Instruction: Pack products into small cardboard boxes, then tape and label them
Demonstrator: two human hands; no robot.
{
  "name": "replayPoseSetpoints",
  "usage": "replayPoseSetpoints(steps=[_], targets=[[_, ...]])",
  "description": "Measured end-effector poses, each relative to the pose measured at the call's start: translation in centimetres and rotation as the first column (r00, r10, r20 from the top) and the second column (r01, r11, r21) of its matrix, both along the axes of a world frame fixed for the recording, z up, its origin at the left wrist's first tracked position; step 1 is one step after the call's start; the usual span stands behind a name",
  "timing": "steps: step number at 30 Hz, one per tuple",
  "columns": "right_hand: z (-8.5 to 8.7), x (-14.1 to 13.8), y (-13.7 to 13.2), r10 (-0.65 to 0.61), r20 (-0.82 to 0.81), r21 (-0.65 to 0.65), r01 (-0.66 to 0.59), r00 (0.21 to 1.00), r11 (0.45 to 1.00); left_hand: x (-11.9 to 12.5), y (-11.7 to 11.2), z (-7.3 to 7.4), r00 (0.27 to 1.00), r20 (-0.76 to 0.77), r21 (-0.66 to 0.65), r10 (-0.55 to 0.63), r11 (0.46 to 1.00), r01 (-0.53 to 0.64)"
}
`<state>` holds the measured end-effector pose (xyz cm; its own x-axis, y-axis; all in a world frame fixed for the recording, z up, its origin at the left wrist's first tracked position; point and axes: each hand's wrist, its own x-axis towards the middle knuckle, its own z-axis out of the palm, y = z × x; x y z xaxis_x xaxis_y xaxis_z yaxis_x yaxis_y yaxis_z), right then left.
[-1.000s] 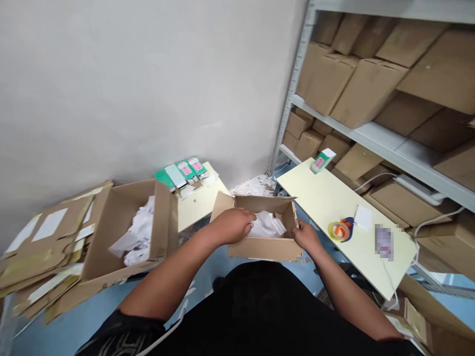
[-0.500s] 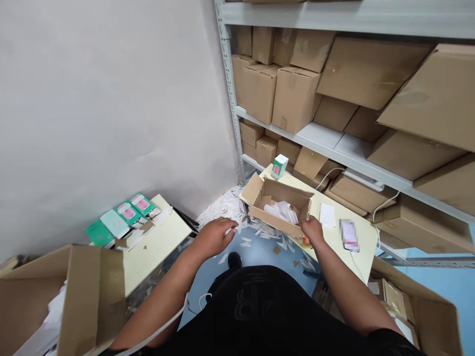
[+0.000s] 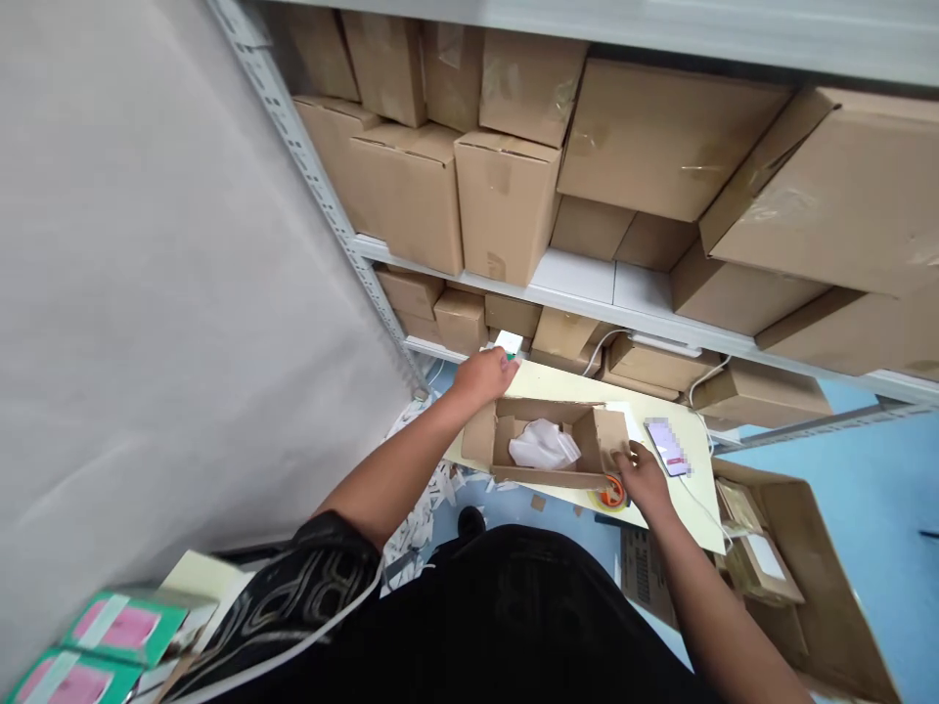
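Note:
A small open cardboard box (image 3: 506,442) with crumpled white paper (image 3: 543,445) inside rests on a pale yellow table (image 3: 660,391). My left hand (image 3: 484,376) reaches past the box's far left corner and closes on a small green-and-white carton (image 3: 509,344). My right hand (image 3: 640,471) sits at the box's near right corner, fingers curled against the cardboard wall, right beside an orange tape roll (image 3: 610,491).
A phone (image 3: 666,447) with a white cable lies on the table right of the box. Metal shelving (image 3: 587,284) stacked with brown cartons fills the background. Paper scraps (image 3: 422,508) litter the blue floor. An open carton (image 3: 799,557) stands at lower right; green-pink cartons (image 3: 110,626) at lower left.
The view swung right toward the shelving. The box now rests on the right table. My left hand moved from near my lap forward to the small green carton.

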<state>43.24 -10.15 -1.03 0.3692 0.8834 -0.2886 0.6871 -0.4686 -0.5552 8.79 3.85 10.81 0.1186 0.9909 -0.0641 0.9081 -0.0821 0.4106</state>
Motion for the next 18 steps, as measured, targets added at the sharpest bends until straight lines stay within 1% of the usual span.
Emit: replayPoseSetpoints(steps=[2,3,5,6,8,10,12,14,15,16,18], targets=[[1.1,-0.2,-1.9,-0.073,0.014,0.064,0.072,0.997,0.995,1.2,5.4,-1.7,0.999,-0.036,-0.084,0.030,0.996,-0.033],[1.7,-0.4,-2.8,-0.100,-0.002,0.085,0.100,0.995,0.991,1.9,7.7,-2.6,0.997,-0.066,-0.130,0.037,0.990,-0.046],[2.6,-0.9,-4.4,-0.143,-0.063,0.110,0.149,0.988,0.983,3.0,11.2,-4.6,0.987,-0.153,-0.230,0.045,0.970,-0.080],[3.0,-1.2,-5.1,-0.156,-0.095,0.115,0.167,0.983,0.979,3.4,12.5,-5.7,0.981,-0.190,-0.264,0.045,0.960,-0.095],[3.6,-1.7,-6.2,-0.176,-0.140,0.113,0.193,0.974,0.975,3.9,14.2,-7.7,0.972,-0.232,-0.303,0.044,0.946,-0.115],[3.8,-2.1,-7.1,-0.176,-0.169,0.095,0.193,0.970,0.977,3.9,15.2,-9.5,0.970,-0.237,-0.328,0.043,0.937,-0.122],[3.6,-2.3,-7.9,-0.169,-0.195,0.069,0.186,0.966,0.980,3.7,16.0,-10.8,0.975,-0.217,-0.306,0.056,0.944,-0.122],[3.2,-2.3,-8.5,-0.159,-0.218,0.049,0.174,0.963,0.984,3.3,16.6,-11.2,0.980,-0.174,-0.272,0.102,0.951,-0.147],[3.0,-2.2,-8.7,-0.151,-0.225,0.048,0.166,0.963,0.985,3.0,16.8,-11.0,0.981,-0.140,-0.261,0.138,0.950,-0.171],[2.8,-2.1,-8.8,-0.140,-0.230,0.052,0.156,0.963,0.986,2.7,16.9,-10.7,0.980,-0.091,-0.249,0.178,0.948,-0.196],[2.6,-1.7,-8.5,-0.109,-0.248,0.071,0.130,0.963,0.989,1.8,16.8,-9.2,0.964,0.052,-0.206,0.262,0.947,-0.247]])
